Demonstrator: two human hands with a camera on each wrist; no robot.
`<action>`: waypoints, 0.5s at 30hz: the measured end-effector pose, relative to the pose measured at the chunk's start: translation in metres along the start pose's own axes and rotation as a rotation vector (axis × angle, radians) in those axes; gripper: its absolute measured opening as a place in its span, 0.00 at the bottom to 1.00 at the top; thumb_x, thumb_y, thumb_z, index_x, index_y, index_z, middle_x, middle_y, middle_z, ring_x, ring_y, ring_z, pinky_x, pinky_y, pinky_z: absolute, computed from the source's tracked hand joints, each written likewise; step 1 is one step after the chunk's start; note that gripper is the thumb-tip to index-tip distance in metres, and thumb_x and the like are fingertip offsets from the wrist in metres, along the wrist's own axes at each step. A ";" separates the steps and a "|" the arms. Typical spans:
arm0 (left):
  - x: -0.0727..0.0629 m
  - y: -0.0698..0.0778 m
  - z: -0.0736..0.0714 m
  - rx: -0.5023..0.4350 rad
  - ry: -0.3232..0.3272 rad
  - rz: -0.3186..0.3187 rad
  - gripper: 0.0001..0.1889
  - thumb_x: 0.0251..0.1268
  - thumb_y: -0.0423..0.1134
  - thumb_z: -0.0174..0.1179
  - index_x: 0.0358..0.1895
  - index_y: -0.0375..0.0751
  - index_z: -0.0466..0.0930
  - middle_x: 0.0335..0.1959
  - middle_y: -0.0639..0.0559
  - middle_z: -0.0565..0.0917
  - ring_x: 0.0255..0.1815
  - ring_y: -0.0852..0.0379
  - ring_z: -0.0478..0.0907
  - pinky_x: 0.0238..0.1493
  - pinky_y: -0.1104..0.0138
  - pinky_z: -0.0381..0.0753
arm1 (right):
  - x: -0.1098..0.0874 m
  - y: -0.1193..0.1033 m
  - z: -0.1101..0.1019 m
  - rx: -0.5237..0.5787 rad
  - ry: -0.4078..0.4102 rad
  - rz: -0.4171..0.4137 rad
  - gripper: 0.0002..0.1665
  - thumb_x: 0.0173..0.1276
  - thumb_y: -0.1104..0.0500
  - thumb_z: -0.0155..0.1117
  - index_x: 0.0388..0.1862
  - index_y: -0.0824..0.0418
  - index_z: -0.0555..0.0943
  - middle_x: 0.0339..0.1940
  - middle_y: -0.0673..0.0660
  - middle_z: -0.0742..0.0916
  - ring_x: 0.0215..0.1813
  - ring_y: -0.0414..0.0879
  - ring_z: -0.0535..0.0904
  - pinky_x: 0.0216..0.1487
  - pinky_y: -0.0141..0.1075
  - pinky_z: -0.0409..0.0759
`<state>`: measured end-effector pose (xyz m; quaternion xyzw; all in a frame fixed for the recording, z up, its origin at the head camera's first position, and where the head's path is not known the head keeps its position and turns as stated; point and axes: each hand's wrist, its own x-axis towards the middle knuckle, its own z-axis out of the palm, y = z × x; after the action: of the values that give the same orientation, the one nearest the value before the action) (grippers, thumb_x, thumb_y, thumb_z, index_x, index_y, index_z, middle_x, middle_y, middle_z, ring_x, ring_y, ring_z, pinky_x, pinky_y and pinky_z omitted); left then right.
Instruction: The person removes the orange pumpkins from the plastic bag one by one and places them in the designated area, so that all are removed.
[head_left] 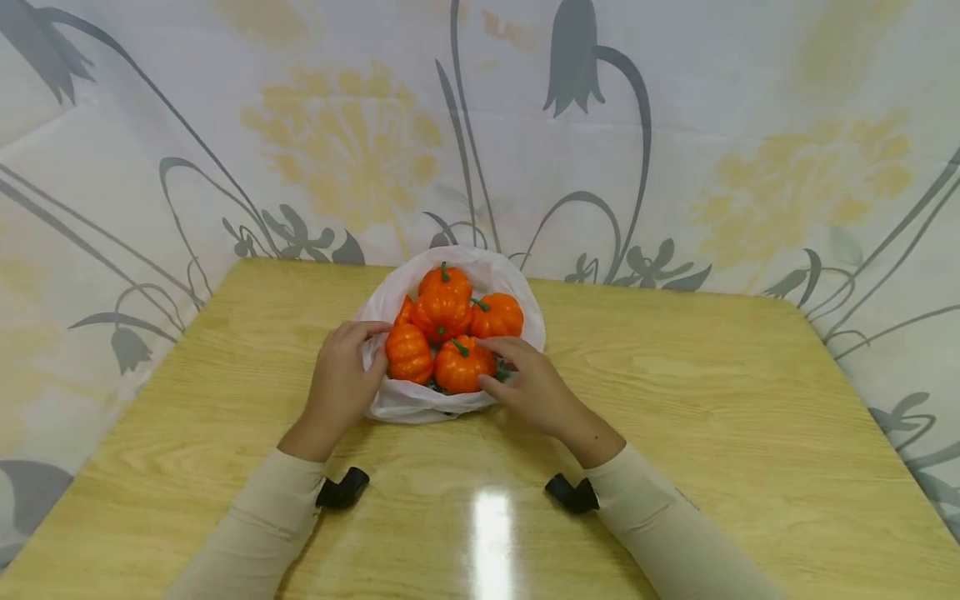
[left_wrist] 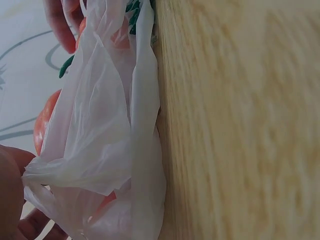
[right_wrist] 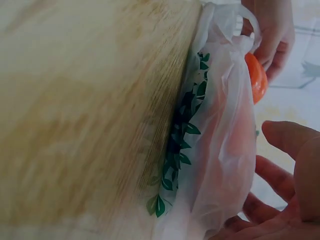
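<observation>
Several orange toy pumpkins (head_left: 442, 312) with green stems sit in a thin white plastic bag (head_left: 427, 404), its mouth spread wide around them. My left hand (head_left: 341, 375) is at the bag's left rim, thumb and fingers apart, close to the ribbed pumpkin (head_left: 409, 354) at the left front. In the left wrist view, the bag (left_wrist: 95, 115) rises to a peak against the thumb. My right hand (head_left: 536, 383) is at the right front rim, fingers spread beside the front pumpkin (head_left: 465, 367). In the right wrist view, its fingers (right_wrist: 270, 180) touch the bag's outer side.
Everything rests on a wood-grain table (head_left: 712, 400). Behind it hangs a pale cloth (head_left: 480, 125) printed with grey and yellow flowers. Black wrist mounts (head_left: 345, 487) stick out from the beige sleeves (head_left: 255, 525). Green leaves (right_wrist: 185, 130) are printed low on the bag.
</observation>
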<state>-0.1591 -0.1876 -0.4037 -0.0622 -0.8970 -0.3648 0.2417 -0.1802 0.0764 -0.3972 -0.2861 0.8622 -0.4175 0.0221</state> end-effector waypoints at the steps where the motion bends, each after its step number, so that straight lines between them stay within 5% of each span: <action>1: 0.000 0.000 0.000 -0.004 0.002 0.001 0.12 0.63 0.29 0.59 0.49 0.36 0.84 0.46 0.38 0.84 0.49 0.39 0.77 0.55 0.49 0.73 | 0.000 0.000 0.000 0.001 -0.003 -0.002 0.29 0.69 0.60 0.67 0.68 0.63 0.75 0.67 0.61 0.78 0.65 0.54 0.76 0.62 0.48 0.80; 9: 0.000 0.000 -0.001 -0.027 -0.014 -0.015 0.11 0.64 0.28 0.58 0.47 0.35 0.85 0.46 0.38 0.84 0.50 0.39 0.76 0.56 0.49 0.73 | 0.000 0.004 0.002 -0.030 -0.032 0.009 0.29 0.69 0.60 0.67 0.68 0.65 0.75 0.68 0.64 0.76 0.48 0.50 0.83 0.54 0.42 0.83; 15: -0.001 0.000 -0.001 -0.036 -0.034 -0.040 0.10 0.68 0.31 0.57 0.47 0.36 0.85 0.47 0.39 0.83 0.51 0.40 0.77 0.57 0.49 0.73 | -0.002 0.005 0.004 -0.039 -0.034 -0.006 0.28 0.69 0.61 0.67 0.66 0.65 0.76 0.68 0.64 0.75 0.54 0.52 0.81 0.47 0.35 0.84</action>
<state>-0.1580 -0.1884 -0.4038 -0.0548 -0.8953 -0.3844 0.2181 -0.1804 0.0772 -0.4036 -0.2961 0.8688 -0.3957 0.0296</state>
